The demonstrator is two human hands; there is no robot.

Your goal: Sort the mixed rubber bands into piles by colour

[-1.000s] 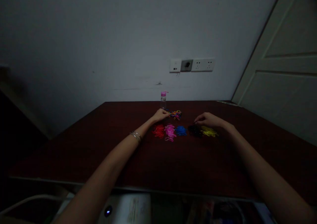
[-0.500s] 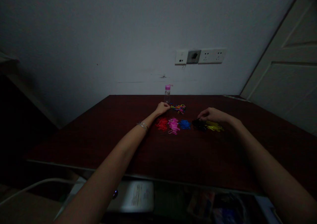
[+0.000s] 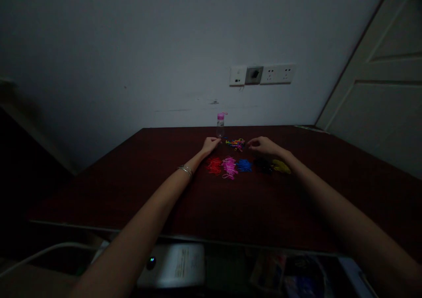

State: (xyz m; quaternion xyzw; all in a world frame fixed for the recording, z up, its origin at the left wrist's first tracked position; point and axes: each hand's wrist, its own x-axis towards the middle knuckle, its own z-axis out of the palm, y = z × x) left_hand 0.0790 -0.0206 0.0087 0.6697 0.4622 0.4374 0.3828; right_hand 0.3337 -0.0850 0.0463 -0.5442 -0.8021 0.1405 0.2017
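Note:
A mixed heap of coloured rubber bands (image 3: pixel 236 144) lies on the dark red table between my hands. My left hand (image 3: pixel 211 145) is at the heap's left, fingertips pinched together; whatever they hold is too small to make out. At the heap's right edge, my right hand (image 3: pixel 263 146) reaches in with thumb and fingers slightly apart, and I see nothing between them. Nearer to me, sorted piles run in a row: red bands (image 3: pixel 214 165), pink bands (image 3: pixel 230 167), blue bands (image 3: pixel 244 165), black bands (image 3: pixel 263 165) and yellow bands (image 3: pixel 281 166).
A clear bottle with a pink cap (image 3: pixel 220 125) stands behind the heap, close to the wall. Wall sockets (image 3: pixel 262 75) sit above the table (image 3: pixel 231 205). Below its front edge are a white device (image 3: pixel 180 266) and several dim items, with a white cable (image 3: pixel 62 246) at the left.
My right hand has left the black pile and moved up and left to the mixed heap. My left hand has drawn slightly away from the heap's left edge. The view has shifted slightly.

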